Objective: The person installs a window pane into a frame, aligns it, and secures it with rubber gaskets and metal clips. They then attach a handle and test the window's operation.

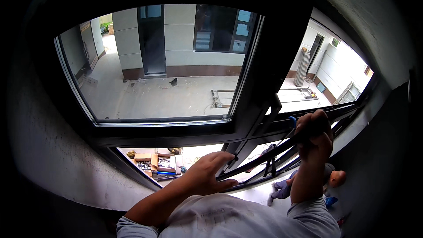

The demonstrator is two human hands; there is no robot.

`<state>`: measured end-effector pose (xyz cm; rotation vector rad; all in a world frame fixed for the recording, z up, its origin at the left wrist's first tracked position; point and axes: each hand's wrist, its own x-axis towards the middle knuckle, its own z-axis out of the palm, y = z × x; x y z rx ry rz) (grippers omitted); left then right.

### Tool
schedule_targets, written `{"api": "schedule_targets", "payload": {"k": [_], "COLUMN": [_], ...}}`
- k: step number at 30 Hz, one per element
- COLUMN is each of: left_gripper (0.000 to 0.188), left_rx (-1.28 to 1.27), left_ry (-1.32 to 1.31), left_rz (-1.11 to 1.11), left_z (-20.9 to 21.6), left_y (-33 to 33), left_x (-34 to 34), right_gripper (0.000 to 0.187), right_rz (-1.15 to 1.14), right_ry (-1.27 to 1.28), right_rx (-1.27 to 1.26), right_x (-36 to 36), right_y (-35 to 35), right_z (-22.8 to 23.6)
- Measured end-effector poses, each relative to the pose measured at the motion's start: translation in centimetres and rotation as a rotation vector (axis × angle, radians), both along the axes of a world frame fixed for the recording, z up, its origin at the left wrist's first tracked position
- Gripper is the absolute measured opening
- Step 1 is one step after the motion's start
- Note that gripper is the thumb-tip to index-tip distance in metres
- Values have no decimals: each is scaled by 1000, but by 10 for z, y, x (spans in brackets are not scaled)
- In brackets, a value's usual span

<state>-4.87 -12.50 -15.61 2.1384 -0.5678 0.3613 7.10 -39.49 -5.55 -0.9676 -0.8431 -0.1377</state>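
A long black strip (257, 162) slants across in front of the window's lower part. At its upper right end my right hand (314, 134) is closed around it, raised close to the dark window frame (176, 137). A small blue piece (293, 121) shows beside those fingers; whether I hold it too is hard to see. My left hand (211, 172) is open at the strip's lower end, fingers stretched and thumb apart. The strip lies in the gap between thumb and fingers. A dark window handle (274, 103) stands just left of my right hand.
Below the opening are boxes of small parts (154, 162) and a bending person (286, 185). Outside, a metal frame (224, 98) lies on the courtyard floor, and a bundle of long panels (302, 68) leans on the wall. Pale walls (39, 128) flank the window.
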Motion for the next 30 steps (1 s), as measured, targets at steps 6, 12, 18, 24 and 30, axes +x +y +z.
{"api": "schedule_targets", "payload": {"k": [6, 12, 18, 24, 30], "left_gripper": [43, 47, 43, 40, 40], "left_rx": [-48, 77, 343, 433, 461], "left_ry": [185, 59, -226, -404, -416], "left_rz": [160, 280, 442, 573, 619], "left_z": [-29, -26, -8, 2, 4], "left_y": [15, 46, 80, 100, 116], "left_x": [-18, -39, -50, -48, -48], "right_gripper": [24, 13, 14, 19, 18], "right_rz": [17, -64, -32, -89, -52], "right_ry": [245, 303, 363, 476, 526], "right_rx": [136, -42, -113, -242, -300], "right_x": [-8, -18, -31, -36, -23], "right_y": [42, 54, 56, 59, 80], "right_z": [-47, -67, -97, -140, -142]}}
